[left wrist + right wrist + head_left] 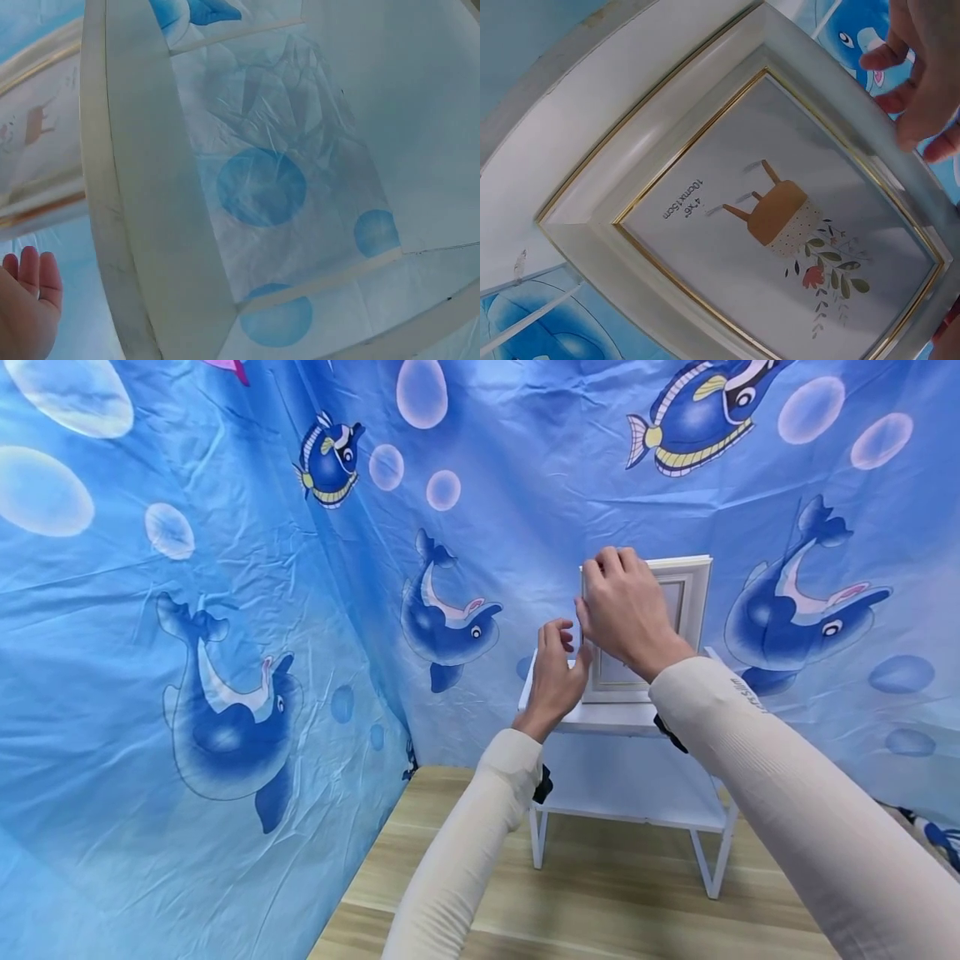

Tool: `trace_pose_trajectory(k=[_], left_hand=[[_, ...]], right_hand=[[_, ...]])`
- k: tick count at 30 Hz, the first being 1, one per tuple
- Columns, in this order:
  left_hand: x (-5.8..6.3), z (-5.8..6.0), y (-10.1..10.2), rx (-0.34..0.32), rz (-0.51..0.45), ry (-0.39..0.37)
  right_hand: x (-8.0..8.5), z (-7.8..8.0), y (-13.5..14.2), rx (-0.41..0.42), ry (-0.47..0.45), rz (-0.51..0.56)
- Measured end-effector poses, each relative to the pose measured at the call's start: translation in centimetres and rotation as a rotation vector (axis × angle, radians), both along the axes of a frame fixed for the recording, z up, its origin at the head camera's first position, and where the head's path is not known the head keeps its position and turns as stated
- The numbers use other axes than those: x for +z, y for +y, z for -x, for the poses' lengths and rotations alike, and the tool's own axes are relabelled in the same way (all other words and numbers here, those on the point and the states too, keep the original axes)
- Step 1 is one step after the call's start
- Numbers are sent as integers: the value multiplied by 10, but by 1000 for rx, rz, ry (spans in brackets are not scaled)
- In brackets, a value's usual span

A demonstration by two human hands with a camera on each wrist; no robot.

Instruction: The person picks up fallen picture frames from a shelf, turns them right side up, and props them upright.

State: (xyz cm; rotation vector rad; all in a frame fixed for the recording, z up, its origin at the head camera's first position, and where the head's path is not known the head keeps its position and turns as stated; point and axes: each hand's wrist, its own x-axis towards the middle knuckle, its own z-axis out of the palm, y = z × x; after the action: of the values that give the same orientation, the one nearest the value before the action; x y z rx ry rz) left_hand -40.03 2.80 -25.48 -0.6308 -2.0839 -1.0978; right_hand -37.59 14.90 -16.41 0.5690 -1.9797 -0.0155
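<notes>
A white picture frame (pixel 693 602) with a gold inner edge stands upright on a small white table (pixel 600 718). Inside it shows a printed sheet (pixel 720 277) with a brown legged pot, a plant and size marks. My right hand (pixel 626 606) holds the frame by its top left corner, fingers curled over the top edge and thumb along the left side; its fingertips are hidden in the head view. Beside the frame's left edge is my left hand (pixel 555 672), its fingers loosely bent and nothing in them. In the left wrist view the left hand's fingers (pixel 30 274) lie apart from the frame.
Below the tabletop the white table has a lower shelf (pixel 630 777) and thin metal legs (pixel 538 839). A blue cloth (pixel 480 718) printed with dolphins, fish and bubbles hangs close behind the table and along the left. Wood-look flooring (pixel 600 902) lies underneath.
</notes>
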Motion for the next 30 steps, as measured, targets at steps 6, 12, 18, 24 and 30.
trace_pose_trajectory(k=[6,12,18,24,30], left_hand=[[-2,4,-3,-3,-85,-105],[-5,9,-6,-3,-36,-171],[-10,11,-9,-31,64,-228],[-14,13,-10,-62,145,-271],[-13,15,-10,-93,166,-290]], right_hand=[[0,-1,-2,-49,-16,-1],[-1,0,-5,-79,-27,5],[-3,0,-8,-87,-22,17],[-5,0,-10,-85,-7,38],[-1,-3,-10,-93,-27,56]])
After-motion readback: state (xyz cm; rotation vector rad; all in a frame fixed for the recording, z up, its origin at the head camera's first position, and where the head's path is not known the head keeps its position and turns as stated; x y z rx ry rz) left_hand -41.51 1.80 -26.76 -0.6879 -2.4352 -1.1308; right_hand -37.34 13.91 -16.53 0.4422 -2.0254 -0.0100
